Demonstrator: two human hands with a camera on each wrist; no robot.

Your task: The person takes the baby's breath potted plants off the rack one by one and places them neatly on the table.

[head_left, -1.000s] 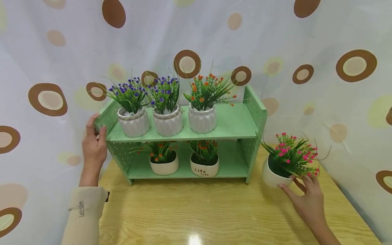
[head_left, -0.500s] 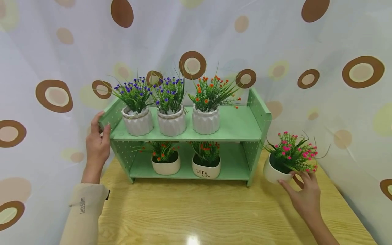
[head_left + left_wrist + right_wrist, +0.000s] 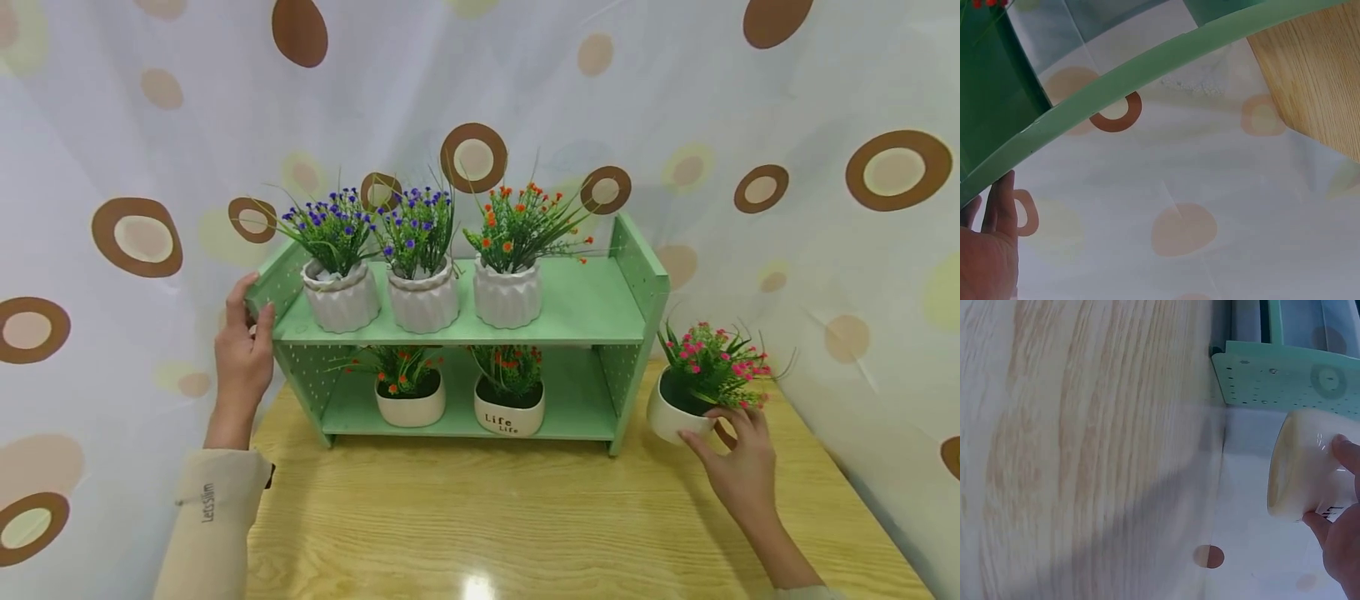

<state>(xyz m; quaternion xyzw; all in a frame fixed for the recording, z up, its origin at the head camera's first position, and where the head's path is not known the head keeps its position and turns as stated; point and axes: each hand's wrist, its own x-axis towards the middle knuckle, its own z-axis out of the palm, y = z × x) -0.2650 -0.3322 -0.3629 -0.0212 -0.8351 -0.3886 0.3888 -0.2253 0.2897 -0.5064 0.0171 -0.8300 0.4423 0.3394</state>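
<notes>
- Pink-flowered pot (image 3: pixel 670 419): at the right of the head view, just beside the shelf (image 3: pixel 592 293); it looks tilted, flowers leaning right. In the right wrist view its underside shows, so it appears lifted off the table (image 3: pixel 450 508).
- Right hand (image 3: pixel 738 471): narrow, pinching the pot's wall near the rim between thumb and fingers.
- Left hand (image 3: pixel 246 354): left of centre in the head view, gripping the front edge of the shelf's left side panel.
- On the upper board: two purple pots (image 3: pixel 342 302) (image 3: pixel 424 302) at left and middle, then an orange pot (image 3: pixel 507 297). Two cream pots (image 3: pixel 410 410) (image 3: pixel 510 415) sit on the lower board.
- Likeliest trouble: the smooth pot could slip or swing, as it is held at one side only.
- More tilt might loosen the plant, if it is poorly seated; that cannot be told.
- A sideways knock against the right panel could catch the leaves or jolt the shelf.
- A hard pull by the left hand could shift the shelf and topple the upper pots.
</notes>
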